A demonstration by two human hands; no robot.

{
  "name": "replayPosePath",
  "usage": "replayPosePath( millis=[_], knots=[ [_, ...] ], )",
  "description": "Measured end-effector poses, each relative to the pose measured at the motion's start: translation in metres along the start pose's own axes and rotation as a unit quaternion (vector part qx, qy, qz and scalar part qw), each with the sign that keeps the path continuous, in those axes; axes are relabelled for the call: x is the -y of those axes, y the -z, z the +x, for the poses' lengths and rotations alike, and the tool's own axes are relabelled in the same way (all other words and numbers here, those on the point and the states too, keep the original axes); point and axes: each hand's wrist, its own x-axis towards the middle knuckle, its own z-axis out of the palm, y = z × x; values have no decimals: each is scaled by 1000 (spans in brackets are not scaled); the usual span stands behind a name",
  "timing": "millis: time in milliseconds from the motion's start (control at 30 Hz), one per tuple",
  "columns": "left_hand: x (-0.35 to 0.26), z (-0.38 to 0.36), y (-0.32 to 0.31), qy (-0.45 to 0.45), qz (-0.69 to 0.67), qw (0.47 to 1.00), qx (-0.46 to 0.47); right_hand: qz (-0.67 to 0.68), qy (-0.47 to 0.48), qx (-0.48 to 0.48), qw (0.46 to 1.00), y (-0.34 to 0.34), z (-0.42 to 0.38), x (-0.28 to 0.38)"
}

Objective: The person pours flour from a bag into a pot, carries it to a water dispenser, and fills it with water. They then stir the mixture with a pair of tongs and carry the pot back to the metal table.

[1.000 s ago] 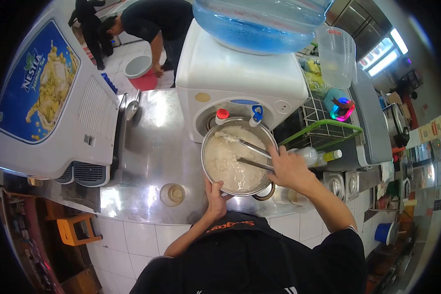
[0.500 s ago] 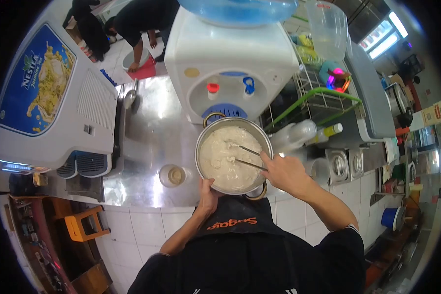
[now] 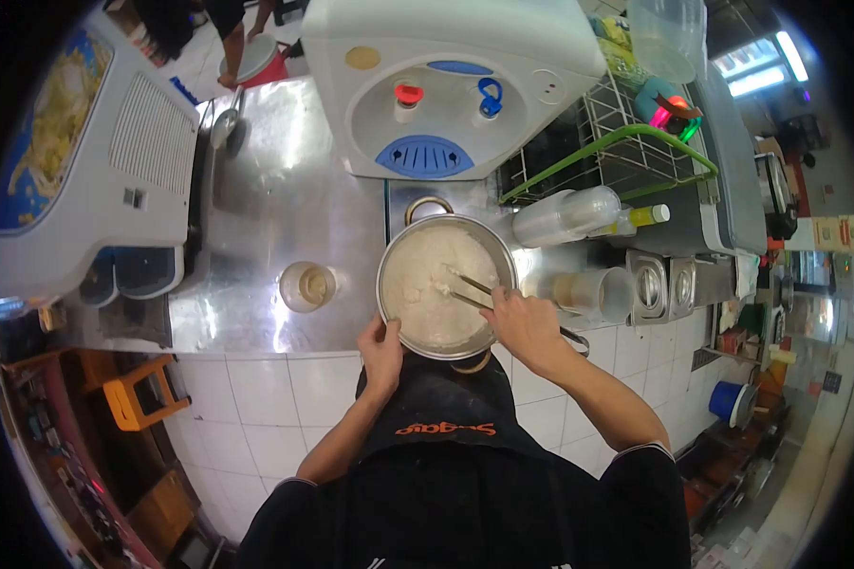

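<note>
A two-handled metal pot [image 3: 382, 302] sits at the front edge of the steel counter, full of a thick, lumpy, off-white mixture [image 3: 432, 270]. My left hand [image 3: 381, 356] grips the pot's near-left rim, thumb at the top edge and fingers against the outer wall. My right hand [image 3: 527, 327] is closed around metal tongs [image 3: 473, 282], whose two arms slant down into the mixture, tips slightly apart. Some of the pale mixture clings around the tips. Left of the pot stands a clear cup [image 3: 307, 286] with a beige residue inside.
Behind the pot is a white water dispenser [image 3: 370, 114]. Clear plastic bottles [image 3: 569, 216], a green-edged wire rack [image 3: 626, 142] and a clear container [image 3: 609, 294] are at right. A drink machine [image 3: 114, 180] and a ladle [image 3: 226, 123] are at left. Another person's hand [image 3: 230, 78] touches a red bucket [image 3: 268, 66].
My view has shifted, so the dispenser shows lower front parts more fully. Both hands keep their grips, and the tongs' tips have moved slightly within the mixture.
</note>
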Motion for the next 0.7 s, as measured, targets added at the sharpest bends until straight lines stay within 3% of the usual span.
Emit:
replayPosePath(
  millis=[33, 100, 167, 200, 267, 300, 333, 367, 400, 433, 500, 600, 633, 700],
  knots=[
    [-2, -2, 1, -29, 5, 1000, -7, -7, 12, -15, 1000, -4, 1, -2],
    [-9, -9, 0, -7, -2, 1000, -6, -39, 4, -25, 999, -3, 7, -8],
    [-9, -14, -8, -190, 176, 958, -123, -72, -1, -44, 996, -7, 23, -5],
    [-27, -25, -14, -191, 166, 958, -134, -68, -2, -50, 996, -16, 31, 2],
    [-103, -72, -28, -284, 169, 944, -14, -71, 5, -49, 996, -18, 33, 12],
    [-135, -94, -28, -259, 99, 948, 158, -48, 25, -32, 998, -16, 30, 17],
    [-165, -115, -25, -226, 25, 919, 322, -23, 47, -12, 999, -13, 28, 22],
    [-189, -132, -20, -134, -48, 851, 506, -23, 60, -3, 998, -7, 24, 19],
    [-208, -133, -26, -189, -60, 730, 654, -29, 45, 7, 999, 3, 19, 8],
    [-215, -145, -37, -202, -132, 663, 709, -32, 31, 19, 999, 7, 17, 6],
    [-220, -165, -51, -206, -238, 591, 743, -38, 29, 11, 999, 3, 29, 23],
    [-216, -199, -66, -146, -378, 552, 729, -27, 24, -6, 999, -15, 20, 39],
    [-207, -195, -72, -223, -394, 542, 708, -9, 41, -14, 999, -15, 20, 40],
    [-201, -183, -76, -296, -405, 520, 691, 1, 40, -12, 999, -2, 9, 20]
  ],
)
